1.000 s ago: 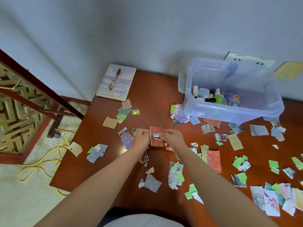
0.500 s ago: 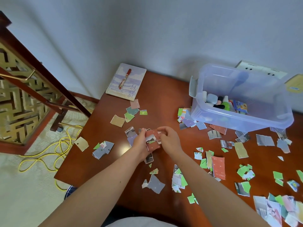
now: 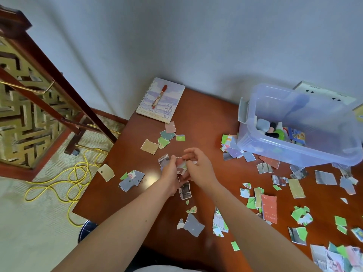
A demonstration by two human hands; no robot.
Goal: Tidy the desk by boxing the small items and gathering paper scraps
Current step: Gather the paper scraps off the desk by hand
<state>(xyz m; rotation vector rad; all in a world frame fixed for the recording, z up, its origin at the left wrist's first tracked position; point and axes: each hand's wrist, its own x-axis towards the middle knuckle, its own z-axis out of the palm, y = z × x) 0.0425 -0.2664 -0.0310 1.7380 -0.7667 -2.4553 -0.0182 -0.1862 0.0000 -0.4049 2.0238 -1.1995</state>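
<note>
Torn paper scraps, green, grey, red and tan, lie scattered over the brown desk [image 3: 206,122]. At the desk's middle my left hand [image 3: 170,174] grips a small bunch of scraps [image 3: 182,167]. My right hand [image 3: 199,166] meets it from the right, fingers curled, thumb and fingertips pinching the same bunch. A photo scrap [image 3: 185,190] lies just below the hands. The clear plastic box [image 3: 294,159] stands at the back right with small items [image 3: 279,132] inside.
A spiral notebook [image 3: 161,101] with a red pen [image 3: 159,95] on it lies at the back left corner. One tan scrap [image 3: 106,172] overhangs the desk's left edge. A yellow cable [image 3: 59,183] lies on the floor beside a wooden screen [image 3: 29,114].
The hands have closed together; the red scrap held flat between them is now folded into the bunch. The camera has swung left and down, so everything sits further right.
</note>
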